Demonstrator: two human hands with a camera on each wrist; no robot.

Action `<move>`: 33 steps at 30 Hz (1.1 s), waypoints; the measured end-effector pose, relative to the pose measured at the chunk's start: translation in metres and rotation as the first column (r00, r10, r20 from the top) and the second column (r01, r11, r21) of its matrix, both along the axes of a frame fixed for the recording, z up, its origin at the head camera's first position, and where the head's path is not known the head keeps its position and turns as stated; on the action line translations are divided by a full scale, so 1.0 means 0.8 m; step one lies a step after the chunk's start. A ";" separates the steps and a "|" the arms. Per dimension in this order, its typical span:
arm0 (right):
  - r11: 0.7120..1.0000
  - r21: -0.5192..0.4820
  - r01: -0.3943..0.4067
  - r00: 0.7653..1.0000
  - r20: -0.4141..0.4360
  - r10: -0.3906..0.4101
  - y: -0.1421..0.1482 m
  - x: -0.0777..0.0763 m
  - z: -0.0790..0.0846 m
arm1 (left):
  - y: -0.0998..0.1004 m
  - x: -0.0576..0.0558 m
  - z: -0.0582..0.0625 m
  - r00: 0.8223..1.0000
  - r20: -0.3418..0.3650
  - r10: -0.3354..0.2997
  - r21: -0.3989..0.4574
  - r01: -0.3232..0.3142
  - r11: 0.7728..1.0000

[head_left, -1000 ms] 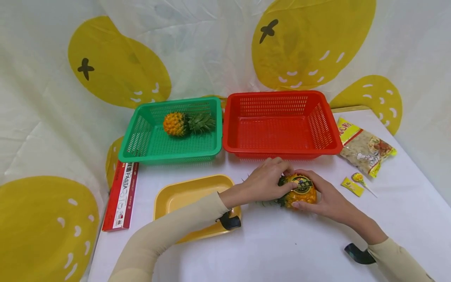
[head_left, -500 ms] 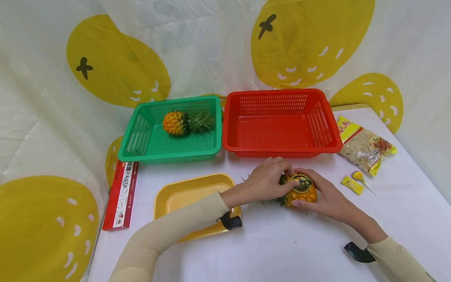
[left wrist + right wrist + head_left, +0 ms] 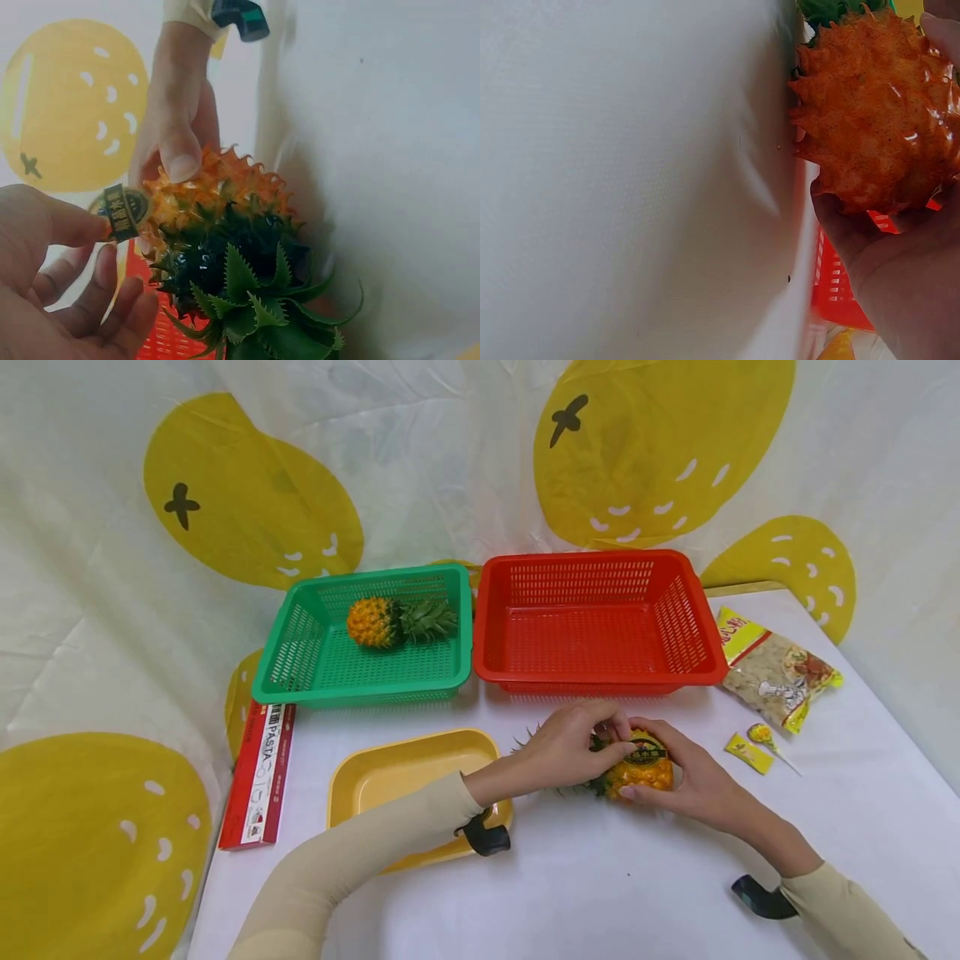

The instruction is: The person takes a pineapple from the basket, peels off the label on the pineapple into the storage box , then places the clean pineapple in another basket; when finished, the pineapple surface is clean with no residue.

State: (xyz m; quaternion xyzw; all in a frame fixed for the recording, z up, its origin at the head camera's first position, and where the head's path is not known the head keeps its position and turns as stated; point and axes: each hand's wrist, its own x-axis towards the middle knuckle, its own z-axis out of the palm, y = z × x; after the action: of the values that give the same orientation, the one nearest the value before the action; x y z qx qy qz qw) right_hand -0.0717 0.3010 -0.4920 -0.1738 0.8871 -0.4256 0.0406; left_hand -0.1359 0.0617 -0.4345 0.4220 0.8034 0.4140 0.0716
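Note:
A small orange pineapple (image 3: 643, 783) with a green crown lies on its side on the white table, crown to the left. My right hand (image 3: 701, 781) grips its base end, thumb on the near side and fingers round the far side. A round dark-and-gold sticker (image 3: 127, 212) stands out at the pineapple's side in the left wrist view. My left hand (image 3: 573, 743) pinches the sticker's edge between thumb and index finger, with the other fingers loosely bent. The right wrist view shows the spiky skin close up, partly cupped by my right fingers (image 3: 840, 225).
A green basket (image 3: 360, 695) at the back holds another pineapple (image 3: 375, 623). Beside it stands a red basket (image 3: 600, 679). A yellow tray (image 3: 405, 747) lies under my left forearm. A pasta box (image 3: 257, 777) is left; a food bag (image 3: 780, 672), yellow packet (image 3: 750, 754) and lollipop (image 3: 761, 735) are right.
My left hand has shifted slightly, its thumb and index finger now forming a wider arch. The sticker is more tilted than before. My right hand keeps its hold on the pineapple.

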 end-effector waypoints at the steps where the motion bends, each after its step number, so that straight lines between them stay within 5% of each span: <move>1: 1.000 0.000 0.001 1.000 0.000 -0.001 0.000 0.000 0.000 | -0.003 0.001 0.000 1.000 0.024 -0.004 0.029 0.004 1.000; 7: 1.000 0.025 0.015 1.000 0.017 -0.016 0.000 -0.001 -0.004 | -0.038 0.003 0.003 0.989 0.146 0.022 0.185 -0.050 0.982; 12: 0.999 0.034 0.015 1.000 0.016 -0.015 0.002 -0.002 -0.007 | -0.084 -0.004 0.009 0.978 0.189 0.089 0.230 -0.132 0.964; 19: 1.000 0.009 0.010 1.000 0.024 -0.011 0.001 -0.003 -0.007 | -0.151 -0.006 0.021 0.940 0.275 0.204 0.178 -0.258 0.950; 27: 1.000 0.001 0.012 0.999 0.035 -0.012 -0.001 -0.005 -0.007 | -0.209 0.007 -0.002 0.887 0.370 0.276 0.113 -0.338 0.935; 33: 1.000 -0.003 0.017 0.999 0.041 -0.017 0.001 -0.005 -0.006 | -0.233 0.013 -0.014 0.860 0.434 0.267 0.060 -0.323 0.944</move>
State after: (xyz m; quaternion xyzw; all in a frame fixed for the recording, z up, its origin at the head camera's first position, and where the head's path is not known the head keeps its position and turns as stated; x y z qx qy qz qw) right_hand -0.0756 0.3015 -0.4971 -0.1576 0.8868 -0.4310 0.0551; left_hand -0.1255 -0.1243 -0.4454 0.1984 0.7952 0.5527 0.1508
